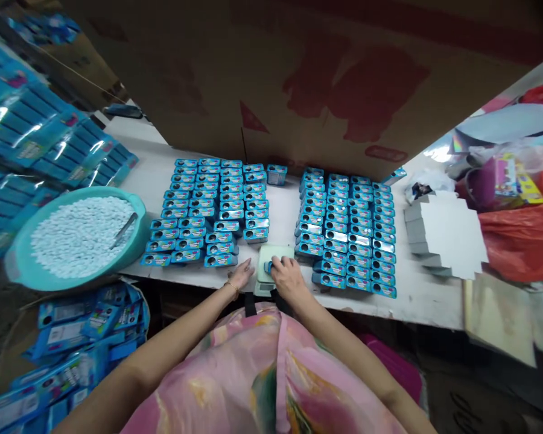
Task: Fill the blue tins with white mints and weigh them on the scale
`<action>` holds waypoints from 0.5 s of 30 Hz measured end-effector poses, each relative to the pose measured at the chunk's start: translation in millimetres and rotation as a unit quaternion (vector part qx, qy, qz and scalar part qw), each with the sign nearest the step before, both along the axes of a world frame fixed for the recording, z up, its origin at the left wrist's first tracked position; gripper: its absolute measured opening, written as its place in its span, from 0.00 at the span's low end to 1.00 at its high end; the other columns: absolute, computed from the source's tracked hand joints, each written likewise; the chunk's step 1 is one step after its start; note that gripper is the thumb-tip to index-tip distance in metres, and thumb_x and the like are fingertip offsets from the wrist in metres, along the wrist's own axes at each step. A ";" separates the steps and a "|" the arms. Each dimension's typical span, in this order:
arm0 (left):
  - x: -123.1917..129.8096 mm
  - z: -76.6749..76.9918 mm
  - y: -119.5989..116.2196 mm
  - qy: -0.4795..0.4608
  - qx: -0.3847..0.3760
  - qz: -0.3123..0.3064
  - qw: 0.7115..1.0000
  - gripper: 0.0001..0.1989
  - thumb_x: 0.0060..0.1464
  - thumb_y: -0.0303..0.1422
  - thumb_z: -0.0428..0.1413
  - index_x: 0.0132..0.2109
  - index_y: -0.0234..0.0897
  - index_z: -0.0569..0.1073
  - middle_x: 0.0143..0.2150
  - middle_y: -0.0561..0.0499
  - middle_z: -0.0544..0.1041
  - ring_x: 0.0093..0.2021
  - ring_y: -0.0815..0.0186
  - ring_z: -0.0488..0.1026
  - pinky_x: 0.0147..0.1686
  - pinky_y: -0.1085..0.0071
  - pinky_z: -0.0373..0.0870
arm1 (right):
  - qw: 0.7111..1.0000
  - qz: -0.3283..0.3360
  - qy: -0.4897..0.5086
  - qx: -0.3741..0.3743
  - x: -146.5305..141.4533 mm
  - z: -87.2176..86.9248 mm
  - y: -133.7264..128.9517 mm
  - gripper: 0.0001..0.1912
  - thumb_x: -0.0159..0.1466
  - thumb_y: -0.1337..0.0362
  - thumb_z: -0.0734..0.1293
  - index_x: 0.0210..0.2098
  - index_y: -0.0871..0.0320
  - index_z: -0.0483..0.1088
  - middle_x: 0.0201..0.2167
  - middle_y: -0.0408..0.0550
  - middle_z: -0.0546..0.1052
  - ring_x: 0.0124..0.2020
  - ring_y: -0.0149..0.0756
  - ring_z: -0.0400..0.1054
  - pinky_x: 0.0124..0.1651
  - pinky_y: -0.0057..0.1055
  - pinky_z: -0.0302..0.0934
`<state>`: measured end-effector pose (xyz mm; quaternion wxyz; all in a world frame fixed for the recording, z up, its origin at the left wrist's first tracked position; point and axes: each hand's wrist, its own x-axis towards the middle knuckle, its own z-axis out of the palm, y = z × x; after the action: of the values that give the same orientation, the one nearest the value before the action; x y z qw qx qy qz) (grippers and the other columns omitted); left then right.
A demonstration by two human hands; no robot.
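My right hand (288, 277) is closed on a small blue tin (268, 267), mostly covered by its fingers. That tin is over the pale green platform of a small weighing scale (276, 251) at the table's front edge. Just left of the scale, my left hand (241, 276) rests near the edge with fingers stretched out and nothing in it. Rows of similar blue tins (192, 231) stand beyond and left of it. On the right, another block of blue tins (348, 238) stands in columns. A single blue tin (277, 175) sits apart at the back.
A turquoise basin (140, 232) at left holds many small white pieces and a metal scoop (124, 230). Below it, a carton holds blue packs (67, 337). A big cardboard box (271, 78) borders the table's back. Flattened white cartons (447, 232) lie right.
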<state>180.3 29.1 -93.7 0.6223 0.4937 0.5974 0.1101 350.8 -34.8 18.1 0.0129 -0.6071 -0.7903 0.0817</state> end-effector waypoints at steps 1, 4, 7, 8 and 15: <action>-5.7 2.8 -1.1 0.008 -0.003 -0.001 1.000 0.31 0.44 0.43 0.53 0.55 0.34 0.62 0.56 0.37 0.62 0.50 0.54 0.65 0.43 0.62 0.62 | 1.000 0.000 0.000 -0.003 -3.5 -2.4 5.5 0.09 0.58 0.73 0.59 0.35 0.58 0.68 0.46 0.52 0.64 0.41 0.40 0.56 0.42 0.38 0.53; -23.8 16.3 -3.7 -0.016 -0.031 -0.003 0.999 0.29 0.43 0.43 0.54 0.52 0.34 0.65 0.51 0.39 0.68 0.43 0.58 0.69 0.37 0.65 0.65 | 0.999 -0.033 0.029 0.002 -0.4 -5.0 2.2 0.11 0.59 0.71 0.60 0.40 0.56 0.68 0.50 0.50 0.63 0.44 0.40 0.56 0.46 0.39 0.53; -39.9 32.3 -5.2 -0.050 -0.056 0.013 0.997 0.25 0.41 0.43 0.56 0.46 0.34 0.70 0.43 0.43 0.73 0.38 0.62 0.70 0.34 0.68 0.66 | 0.986 -0.127 0.104 0.009 10.3 -1.8 -25.4 0.14 0.60 0.65 0.60 0.46 0.54 0.66 0.50 0.51 0.64 0.47 0.42 0.56 0.48 0.39 0.53; -44.2 36.4 -5.5 -0.057 -0.064 0.023 0.996 0.24 0.40 0.43 0.57 0.44 0.33 0.71 0.41 0.44 0.73 0.37 0.63 0.70 0.34 0.68 0.66 | 0.978 -0.157 0.139 0.010 11.1 -0.3 -36.4 0.14 0.61 0.64 0.59 0.46 0.55 0.66 0.49 0.51 0.65 0.47 0.41 0.58 0.47 0.39 0.54; -51.6 39.6 -4.9 -0.083 -0.112 0.069 0.988 0.24 0.36 0.42 0.60 0.40 0.32 0.72 0.37 0.45 0.74 0.33 0.66 0.70 0.37 0.67 0.65 | 0.907 -0.076 0.382 -0.162 -36.0 -25.3 -79.1 0.13 0.62 0.67 0.56 0.39 0.54 0.71 0.36 0.45 0.74 0.39 0.31 0.66 0.41 0.27 0.59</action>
<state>128.7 24.1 -54.1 0.7123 0.3674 0.5847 0.1259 314.9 -113.9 -7.3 0.2211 -0.5817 -0.6520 0.4332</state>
